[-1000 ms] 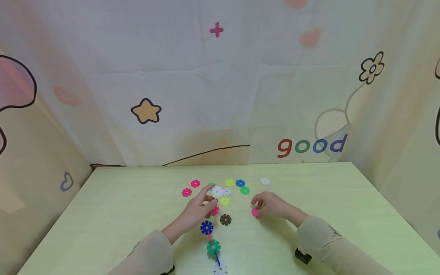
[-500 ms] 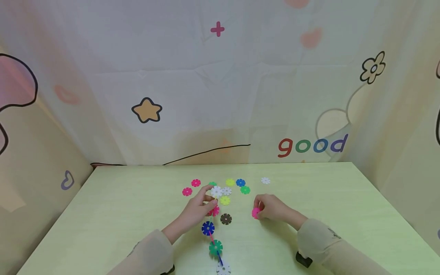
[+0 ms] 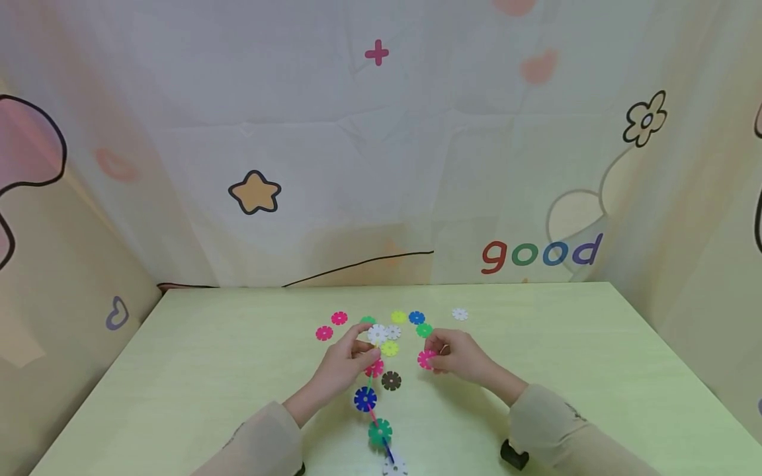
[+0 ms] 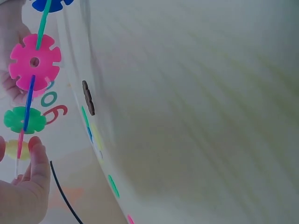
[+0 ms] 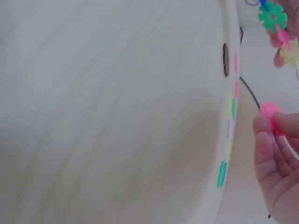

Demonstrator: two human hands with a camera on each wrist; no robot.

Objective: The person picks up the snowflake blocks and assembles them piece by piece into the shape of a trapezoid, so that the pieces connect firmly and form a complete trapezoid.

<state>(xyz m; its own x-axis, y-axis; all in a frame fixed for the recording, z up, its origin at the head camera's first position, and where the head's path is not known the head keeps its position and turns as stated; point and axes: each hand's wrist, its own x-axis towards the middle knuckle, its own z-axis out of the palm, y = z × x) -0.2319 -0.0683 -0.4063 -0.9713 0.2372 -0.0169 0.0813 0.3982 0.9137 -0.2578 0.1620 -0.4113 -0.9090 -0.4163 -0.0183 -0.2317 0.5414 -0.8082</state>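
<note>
- While the left hand (image 3: 340,366) pinches one end of the chain (image 3: 360,396), the white disc (image 3: 378,334) there sits between its thumb and a finger, which are bent and only a little apart.
- From the left fingers, the chain runs back toward the person in many colors.
- The right hand (image 3: 466,357) has its thumb and finger almost closed, with a pink disc (image 3: 425,359) pinched at the edge. The pink disc and the chain are apart.
- On the table (image 3: 208,370), between the two hands and a bit nearer the person, lies a brown disc (image 3: 391,381). A green disc (image 3: 424,330) lies just past the right fingertips.
- Each disc looks like thin, light plastic, a bit stiff and smooth, so it may slip. The rim is a good place to hold, with the slots left free.
- The chain looks light too, but it could swing or twist, and a hard tug might pull it apart. Holding it close to the end seems best.
- The far end of the chain from the left fingers is cut off in the head view, so nobody can tell if it touches the table. The right fingers cover some of the pink disc.
</note>
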